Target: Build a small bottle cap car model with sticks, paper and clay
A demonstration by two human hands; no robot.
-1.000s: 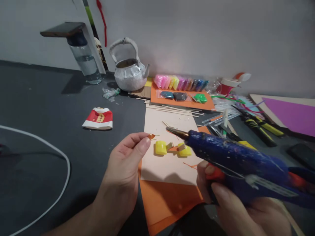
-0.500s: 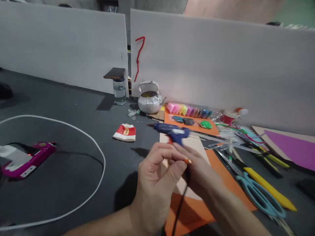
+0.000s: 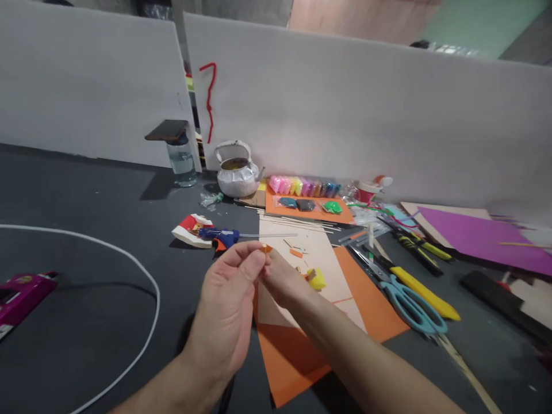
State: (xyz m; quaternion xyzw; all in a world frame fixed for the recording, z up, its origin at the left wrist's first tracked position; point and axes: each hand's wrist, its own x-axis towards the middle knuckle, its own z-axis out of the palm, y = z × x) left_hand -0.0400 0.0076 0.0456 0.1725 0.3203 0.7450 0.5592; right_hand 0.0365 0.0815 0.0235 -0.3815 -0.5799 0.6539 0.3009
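Note:
My left hand (image 3: 230,293) is closed, with thumb and forefinger pinching a small orange piece (image 3: 266,248) with a pale end. My right hand (image 3: 278,276) is curled against the same piece, its fingertips mostly hidden behind the left hand. Beyond them a blue glue gun (image 3: 222,234) with an orange trigger lies on the table, a clear glue stick (image 3: 269,235) poking from its back. Its nozzle rests at a cut red and white paper cup piece (image 3: 190,234). A yellow lump (image 3: 318,279) sits on the cream sheet (image 3: 276,313) beside my right wrist.
Orange paper (image 3: 297,374) lies under the cream sheet. To the right are blue-handled scissors (image 3: 414,305), a yellow-handled tool (image 3: 425,292) and pliers (image 3: 418,248). Clay packets (image 3: 304,186), a kettle (image 3: 237,179) and a water jar (image 3: 181,164) stand behind. A white cable (image 3: 153,282) loops left.
The glue gun, formerly in my right hand, now lies by the cup piece. My right hand has drawn back to the orange piece. The view has turned right.

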